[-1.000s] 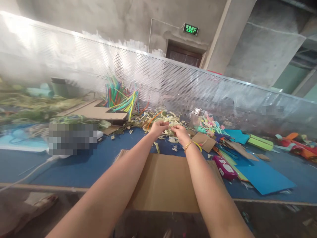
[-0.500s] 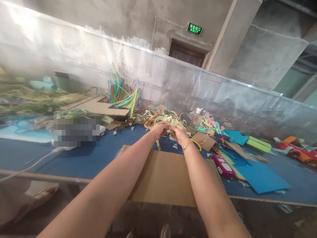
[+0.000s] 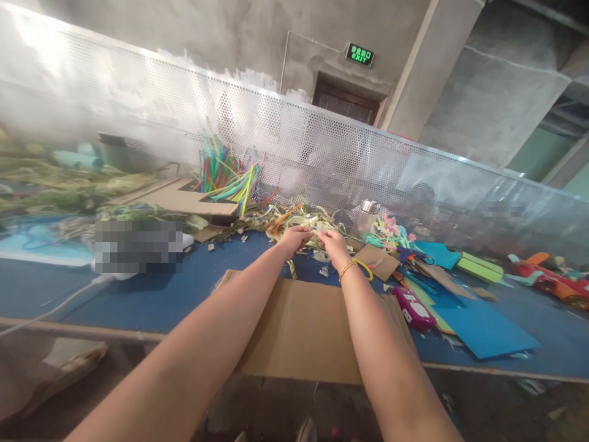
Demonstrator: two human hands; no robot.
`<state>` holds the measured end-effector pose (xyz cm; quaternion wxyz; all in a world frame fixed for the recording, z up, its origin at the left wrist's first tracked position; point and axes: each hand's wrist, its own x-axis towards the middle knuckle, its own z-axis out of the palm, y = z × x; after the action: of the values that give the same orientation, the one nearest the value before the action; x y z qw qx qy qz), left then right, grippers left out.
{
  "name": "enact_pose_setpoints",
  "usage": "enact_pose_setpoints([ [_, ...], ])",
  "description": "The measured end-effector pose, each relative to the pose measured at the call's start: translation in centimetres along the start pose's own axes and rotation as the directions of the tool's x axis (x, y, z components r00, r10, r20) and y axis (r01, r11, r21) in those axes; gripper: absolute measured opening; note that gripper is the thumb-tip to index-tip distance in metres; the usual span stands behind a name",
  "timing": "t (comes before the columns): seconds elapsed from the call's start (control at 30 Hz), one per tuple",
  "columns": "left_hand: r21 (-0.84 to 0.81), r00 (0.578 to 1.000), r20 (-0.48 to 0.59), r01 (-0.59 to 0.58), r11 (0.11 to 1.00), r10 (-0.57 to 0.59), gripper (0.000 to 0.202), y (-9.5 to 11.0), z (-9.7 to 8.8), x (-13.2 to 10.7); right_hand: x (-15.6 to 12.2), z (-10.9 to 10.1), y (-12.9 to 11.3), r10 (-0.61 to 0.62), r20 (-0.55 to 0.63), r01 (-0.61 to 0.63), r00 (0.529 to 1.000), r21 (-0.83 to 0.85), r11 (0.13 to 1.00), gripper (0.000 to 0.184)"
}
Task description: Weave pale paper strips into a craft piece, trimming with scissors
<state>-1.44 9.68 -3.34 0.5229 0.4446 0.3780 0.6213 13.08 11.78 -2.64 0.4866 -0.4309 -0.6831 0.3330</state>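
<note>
Left hand: the left hand (image 3: 295, 238) reaches out to the middle of the blue table (image 3: 248, 258), fingers bent inward and thumb close to them, much as a second ago.
Right hand: the right hand (image 3: 335, 247) faces it, just beside, wearing a gold bracelet (image 3: 347, 270); its fingers look a little straighter than half a second ago.
Grip: both sets of fingertips nearly meet; I can't tell from here whether either pinches a strip or only touches one.
Pale strips: the tangled pale strips (image 3: 322, 218) lie heaped right behind and around the fingertips, an orange strip (image 3: 289, 220) among them; the heap looks the same as half a second ago.
Cardboard: a brown cardboard sheet (image 3: 308, 331) lies under the forearms, overhanging the table's near edge, with no clear shift against the table.
Right side: a yellow loop (image 3: 368, 270) sits by the right wrist; farther off are a silver-lidded jar (image 3: 365, 222), pink and mint flower pieces (image 3: 393, 230), a magenta box (image 3: 414, 308) and a blue sheet (image 3: 483, 328), all unmoved.
Left side: a bundle of coloured sticks (image 3: 225, 172) stands near the perforated screen (image 3: 322, 147), also unchanged.
</note>
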Motion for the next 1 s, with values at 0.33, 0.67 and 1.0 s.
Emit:
enact_pose_setpoints([
  [0.33, 0.064, 1.0, 0.003, -0.001, 0.998, 0.001, 0.025, 0.3, 0.2, -0.5, -0.1, 0.3, -0.2, 0.102, -0.027, -0.101, 0.994, 0.042, 0.994, 0.02],
  [0.67, -0.072, 0.998, 0.062, 0.03, 0.997, -0.026, 0.027, 0.0, 0.1, -0.1, -0.3, 0.3, -0.7, 0.179, 0.055, -0.185, 0.982, 0.139, 0.973, 0.023],
  [1.0, -0.063, 0.998, 0.064, 0.025, 0.998, -0.021, 0.023, 0.4, 0.4, -0.5, -0.9, 0.0, -1.5, 0.197, 0.19, -0.235, 0.962, 0.202, 0.951, 0.034],
])
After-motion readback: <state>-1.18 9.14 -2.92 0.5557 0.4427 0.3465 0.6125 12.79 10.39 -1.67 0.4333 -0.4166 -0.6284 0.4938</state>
